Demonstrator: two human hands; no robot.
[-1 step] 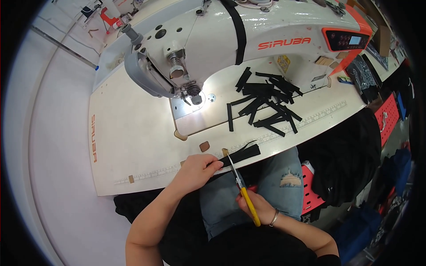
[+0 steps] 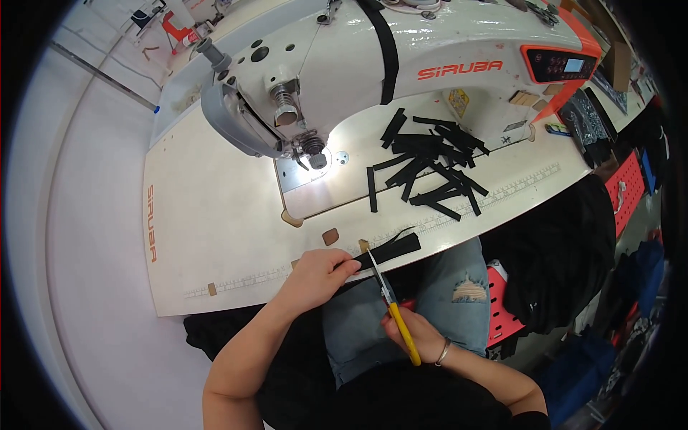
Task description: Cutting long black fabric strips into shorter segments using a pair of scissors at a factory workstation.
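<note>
My left hand (image 2: 320, 276) pinches a black fabric strip (image 2: 394, 249) between thumb and fingers at the front edge of the sewing table. The strip's free end lies on the tabletop to the right. Closed around yellow-handled scissors (image 2: 401, 331), my right hand (image 2: 418, 335) is over my lap. The scissor blades point away from me and cross the strip just right of my left fingertips. Whether they have cut into it I cannot tell. Beyond the strip, several short black fabric pieces (image 2: 423, 147) lie in a loose pile.
A white sewing machine (image 2: 337, 50) stands across the back, its needle area lit. Another black strip (image 2: 387, 57) drapes over its arm. A printed ruler scale (image 2: 502, 190) runs along the front of the tabletop (image 2: 215, 236). Dark cloth (image 2: 559, 251) hangs at the right.
</note>
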